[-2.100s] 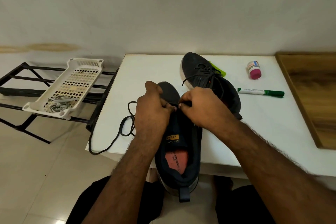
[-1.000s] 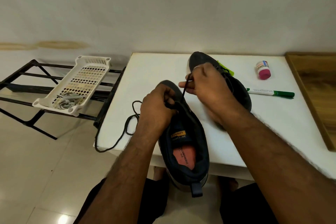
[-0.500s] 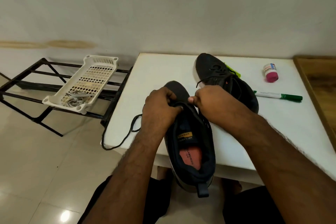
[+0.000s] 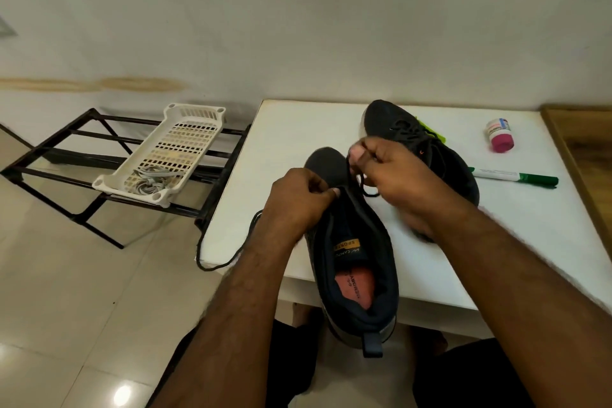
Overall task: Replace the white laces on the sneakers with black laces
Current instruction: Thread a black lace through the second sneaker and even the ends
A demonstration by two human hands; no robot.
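The near sneaker point(image 4: 356, 252) carries a yellow tongue tag reading "SPORT" and partly legible print on its red insole. It lies on the front edge of the white table point(image 4: 298, 129), heel overhanging. The left hand point(image 4: 298, 205), fingers curled, grips the sneaker's left eyelet edge. Just right of that grip, the right hand point(image 4: 394, 175) pinches the black lace point(image 4: 366, 187), raised above the toe. The lace's other end trails left of the left wrist, off the table's edge. Behind the right hand lies the second sneaker point(image 4: 430, 156); right of it, a green marker point(image 4: 516, 176) and a pink-capped bottle point(image 4: 500, 136). A white basket point(image 4: 172, 149) sits on a black rack point(image 4: 66, 156) over tiled floor.
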